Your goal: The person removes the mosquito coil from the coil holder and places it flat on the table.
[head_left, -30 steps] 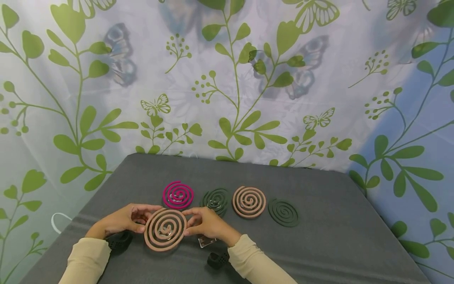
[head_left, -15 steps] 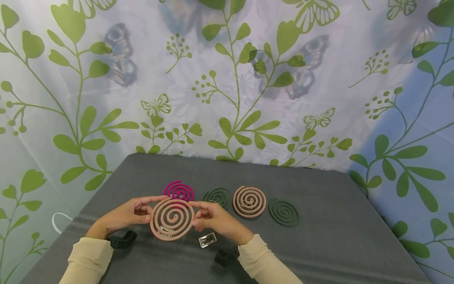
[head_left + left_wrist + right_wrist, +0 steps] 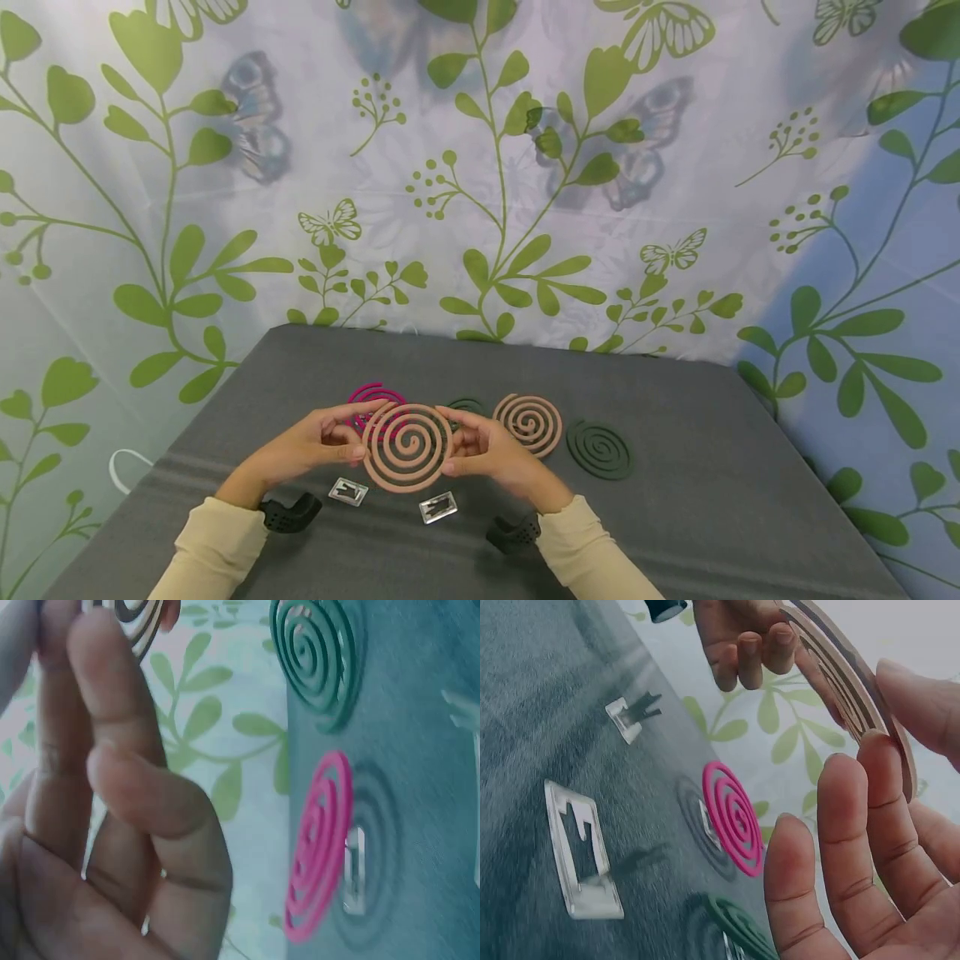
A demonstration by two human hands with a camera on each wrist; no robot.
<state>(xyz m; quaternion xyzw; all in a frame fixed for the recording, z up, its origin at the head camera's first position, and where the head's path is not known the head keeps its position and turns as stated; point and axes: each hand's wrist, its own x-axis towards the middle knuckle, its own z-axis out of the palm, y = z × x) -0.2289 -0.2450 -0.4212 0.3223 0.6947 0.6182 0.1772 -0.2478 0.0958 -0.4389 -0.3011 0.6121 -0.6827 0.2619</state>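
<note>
A tan mosquito coil (image 3: 411, 446) is held up off the table by its two side edges. My left hand (image 3: 318, 446) pinches its left edge, while my right hand (image 3: 498, 458) pinches the right edge between thumb and fingers. Below it on the grey table lie two small metal coil stands, one to the left (image 3: 348, 492) and one to the right (image 3: 438, 507), both with raised prongs. Behind the held coil, a pink mosquito coil (image 3: 322, 847) sits raised on a metal stand. A green coil (image 3: 304, 652) beside it is partly hidden in the head view.
Farther right, a second tan coil (image 3: 528, 427) and a dark green coil (image 3: 600, 450) sit on the grey table (image 3: 697, 467). A patterned curtain (image 3: 480, 208) hangs behind the table. Black straps (image 3: 291, 512) are on both wrists.
Both hands have lifted the tan coil and moved it right and away from the body. The left metal stand, earlier beneath the coil, is now uncovered on the table.
</note>
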